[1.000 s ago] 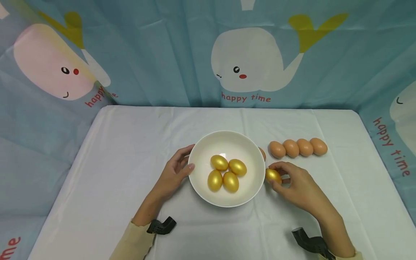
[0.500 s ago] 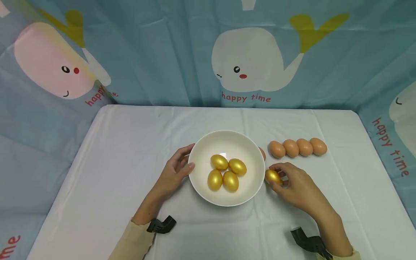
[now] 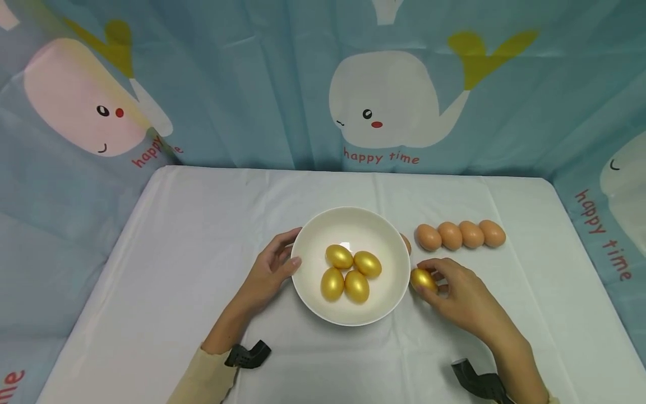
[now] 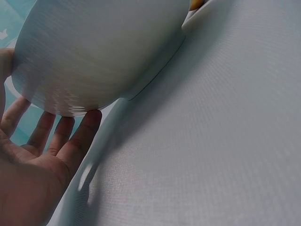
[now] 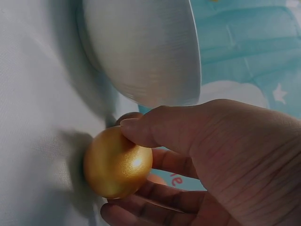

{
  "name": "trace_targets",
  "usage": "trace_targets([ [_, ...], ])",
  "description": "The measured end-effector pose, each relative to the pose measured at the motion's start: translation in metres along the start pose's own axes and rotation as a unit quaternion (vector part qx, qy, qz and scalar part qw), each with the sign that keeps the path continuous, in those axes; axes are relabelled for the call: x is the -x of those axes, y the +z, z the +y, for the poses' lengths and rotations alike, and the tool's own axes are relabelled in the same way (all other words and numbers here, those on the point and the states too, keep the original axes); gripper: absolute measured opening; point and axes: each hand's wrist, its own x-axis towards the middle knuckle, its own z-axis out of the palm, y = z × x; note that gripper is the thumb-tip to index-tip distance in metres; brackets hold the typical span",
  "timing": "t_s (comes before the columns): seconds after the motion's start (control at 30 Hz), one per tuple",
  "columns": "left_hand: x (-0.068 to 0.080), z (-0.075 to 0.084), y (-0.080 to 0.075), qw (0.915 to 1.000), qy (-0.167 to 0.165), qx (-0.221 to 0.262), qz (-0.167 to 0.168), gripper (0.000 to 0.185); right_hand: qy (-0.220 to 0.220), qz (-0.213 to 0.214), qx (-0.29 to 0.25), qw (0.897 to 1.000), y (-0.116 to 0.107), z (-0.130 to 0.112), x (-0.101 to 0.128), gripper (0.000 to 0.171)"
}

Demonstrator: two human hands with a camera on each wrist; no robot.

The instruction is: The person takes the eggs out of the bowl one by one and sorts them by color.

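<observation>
Head view: near the middle of the surface [image 3: 192,235], the left hand [image 3: 266,275] grips a bowl [image 3: 353,227] of four gold eggs [image 3: 356,287]; just beside it, the right hand [image 3: 466,296] pinches another gold egg [image 3: 422,279]. Left wrist view: spread fingers [image 4: 83,139] clamp the bowl. Right wrist view: thumb and fingers clamp the egg.

A white bowl [image 3: 351,312] and a golden egg [image 3: 421,280] block the straight way from the left hand [image 3: 271,269] to the right hand [image 3: 460,292]. Beyond the right hand, a row of brown eggs [image 3: 450,236] obstructs. The desk [image 3: 343,365] offers room outside both hands and, nearer than them, between the black wrist pieces [image 3: 248,356].
</observation>
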Motion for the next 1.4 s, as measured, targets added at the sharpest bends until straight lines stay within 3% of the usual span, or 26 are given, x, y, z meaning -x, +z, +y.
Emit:
trace_targets([
  [0.27, -0.001, 0.000, 0.001, 1.0000, 0.005, -0.001, -0.004, 0.060, -0.017, 0.016, 0.015, 1.000, -0.005, -0.001, 0.002, 0.047],
  [0.97, 0.001, 0.001, 0.000, 1.0000, 0.008, 0.004, 0.001, 0.061, -0.008, 0.033, 0.032, 0.999, -0.013, -0.005, 0.003, 0.040],
  [1.4, -0.001, 0.002, 0.001, 0.9999, 0.009, 0.007, 0.003, 0.061, -0.058, 0.100, 0.004, 0.993, -0.011, -0.012, -0.003, 0.032],
])
